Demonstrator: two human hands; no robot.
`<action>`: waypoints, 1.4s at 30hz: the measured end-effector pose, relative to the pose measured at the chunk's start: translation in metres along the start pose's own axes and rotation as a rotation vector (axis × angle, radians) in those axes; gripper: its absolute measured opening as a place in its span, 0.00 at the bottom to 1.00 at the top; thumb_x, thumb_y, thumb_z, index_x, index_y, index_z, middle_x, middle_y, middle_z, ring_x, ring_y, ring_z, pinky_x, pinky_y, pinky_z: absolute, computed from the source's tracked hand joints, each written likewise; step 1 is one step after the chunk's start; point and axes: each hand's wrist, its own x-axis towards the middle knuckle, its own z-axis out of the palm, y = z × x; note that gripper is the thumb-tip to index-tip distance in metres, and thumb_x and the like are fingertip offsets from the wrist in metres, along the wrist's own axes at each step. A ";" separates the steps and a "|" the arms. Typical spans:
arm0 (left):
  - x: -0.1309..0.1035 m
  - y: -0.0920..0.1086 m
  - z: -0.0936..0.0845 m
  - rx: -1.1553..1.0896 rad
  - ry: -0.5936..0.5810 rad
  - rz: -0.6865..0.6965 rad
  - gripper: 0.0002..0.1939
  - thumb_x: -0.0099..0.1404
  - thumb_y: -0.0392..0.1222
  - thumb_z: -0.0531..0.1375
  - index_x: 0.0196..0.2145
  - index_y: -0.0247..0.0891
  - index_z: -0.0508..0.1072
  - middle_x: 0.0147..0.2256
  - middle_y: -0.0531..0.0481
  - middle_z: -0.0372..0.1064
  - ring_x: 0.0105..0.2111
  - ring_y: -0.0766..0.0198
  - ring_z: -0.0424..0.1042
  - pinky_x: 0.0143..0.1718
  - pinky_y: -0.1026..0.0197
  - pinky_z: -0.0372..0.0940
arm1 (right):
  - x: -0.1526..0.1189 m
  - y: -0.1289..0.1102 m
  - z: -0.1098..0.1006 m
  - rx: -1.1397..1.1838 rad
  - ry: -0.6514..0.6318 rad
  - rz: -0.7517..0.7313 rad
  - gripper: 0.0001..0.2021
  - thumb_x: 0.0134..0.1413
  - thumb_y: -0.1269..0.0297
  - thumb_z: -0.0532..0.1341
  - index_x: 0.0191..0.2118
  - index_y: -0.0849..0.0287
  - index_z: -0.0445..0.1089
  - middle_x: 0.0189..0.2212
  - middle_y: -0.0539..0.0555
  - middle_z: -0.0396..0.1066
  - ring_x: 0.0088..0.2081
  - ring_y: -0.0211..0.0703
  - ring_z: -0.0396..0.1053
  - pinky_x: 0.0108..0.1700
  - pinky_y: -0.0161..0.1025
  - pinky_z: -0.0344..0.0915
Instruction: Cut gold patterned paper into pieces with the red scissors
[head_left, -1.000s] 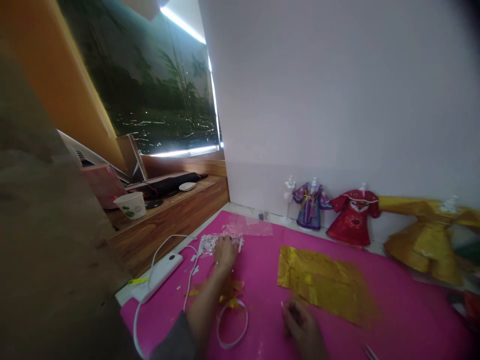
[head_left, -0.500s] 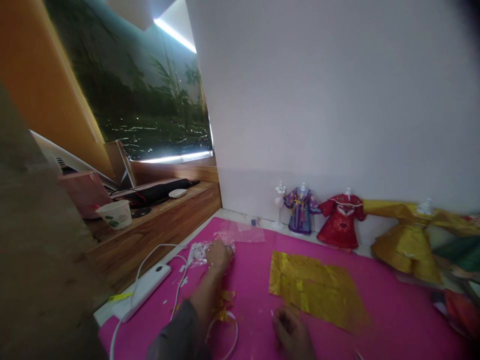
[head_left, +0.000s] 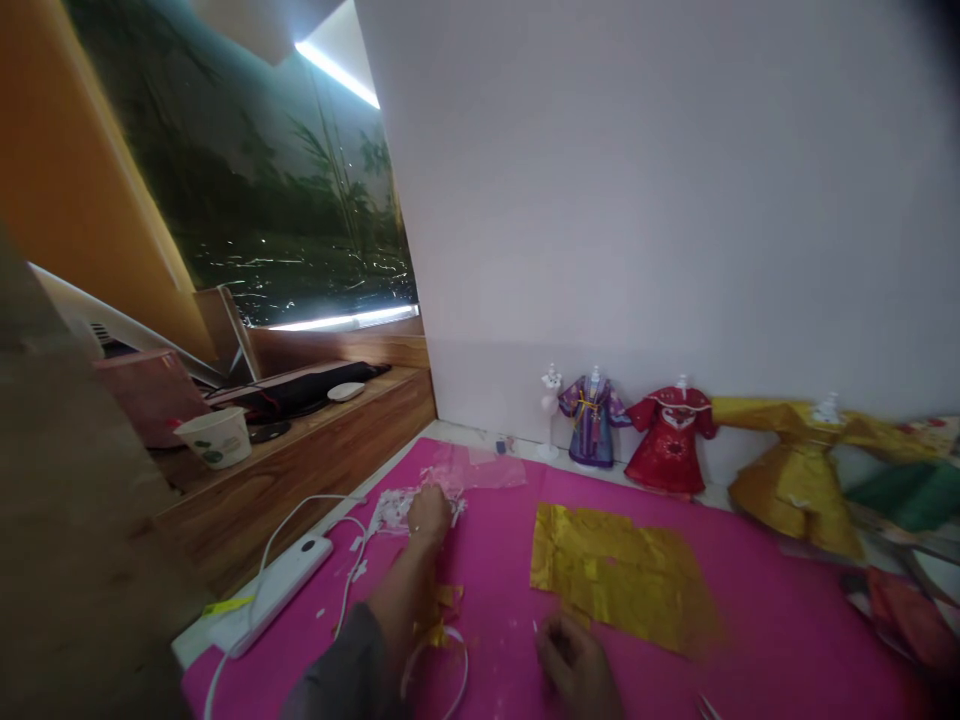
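Note:
My left hand (head_left: 430,514) reaches over a pile of small white pieces (head_left: 391,510) at the back left of the pink mat (head_left: 499,560); its fingertips are hidden from view. Near the front, my right hand (head_left: 571,655) has its fingers curled together, with a thin white sliver (head_left: 535,628) showing at the fingertips. Beyond it and to the right lies a flat sheet of gold fabric (head_left: 630,577). Gold scraps (head_left: 448,600) and a white cable loop (head_left: 465,665) are beside my left forearm.
A white power strip (head_left: 281,590) with cables lies along the left edge. Small dresses on stands, purple (head_left: 592,425), red (head_left: 671,440) and gold (head_left: 802,480), line the wall. A paper cup (head_left: 216,440) is on the wooden ledge. A metal tool tip (head_left: 707,708) shows in front.
The view has shifted slightly, so most things appear a little further left. My left hand stays over the white pieces, and my right hand remains near the gold sheet.

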 end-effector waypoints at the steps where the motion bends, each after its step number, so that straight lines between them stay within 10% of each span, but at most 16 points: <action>1: -0.002 -0.001 -0.001 -0.008 -0.001 0.009 0.14 0.67 0.44 0.59 0.48 0.36 0.71 0.47 0.44 0.71 0.44 0.56 0.73 0.44 0.48 0.70 | 0.000 -0.001 0.000 -0.005 0.001 -0.003 0.22 0.45 0.41 0.64 0.22 0.54 0.62 0.13 0.42 0.57 0.15 0.36 0.58 0.18 0.31 0.56; 13: -0.044 -0.003 -0.046 -0.387 0.011 0.122 0.11 0.67 0.45 0.59 0.41 0.35 0.73 0.41 0.47 0.74 0.40 0.59 0.74 0.42 0.50 0.70 | -0.013 -0.014 0.002 -0.192 0.033 -0.239 0.15 0.57 0.53 0.56 0.24 0.55 0.59 0.18 0.44 0.56 0.18 0.39 0.60 0.23 0.35 0.59; 26: -0.177 0.030 -0.060 -0.826 -0.074 0.472 0.07 0.56 0.32 0.58 0.29 0.39 0.75 0.36 0.47 0.77 0.40 0.59 0.75 0.44 0.60 0.65 | -0.034 -0.152 -0.029 -0.901 -0.212 -0.507 0.06 0.55 0.72 0.58 0.28 0.57 0.69 0.21 0.48 0.68 0.24 0.41 0.66 0.28 0.36 0.55; 38: -0.231 0.043 -0.062 -0.887 -0.180 0.548 0.08 0.55 0.28 0.60 0.29 0.39 0.76 0.35 0.48 0.77 0.37 0.60 0.75 0.41 0.61 0.65 | -0.070 -0.143 -0.061 -1.115 -0.302 -0.444 0.10 0.60 0.62 0.60 0.47 0.53 0.69 0.42 0.56 0.72 0.40 0.50 0.74 0.41 0.44 0.70; 42: -0.250 0.038 -0.067 -0.848 -0.204 0.549 0.09 0.53 0.28 0.62 0.30 0.39 0.77 0.35 0.48 0.78 0.38 0.61 0.75 0.42 0.61 0.64 | -0.073 -0.117 -0.071 -1.144 -0.247 -0.480 0.06 0.58 0.62 0.60 0.41 0.53 0.70 0.30 0.51 0.73 0.28 0.45 0.73 0.30 0.41 0.72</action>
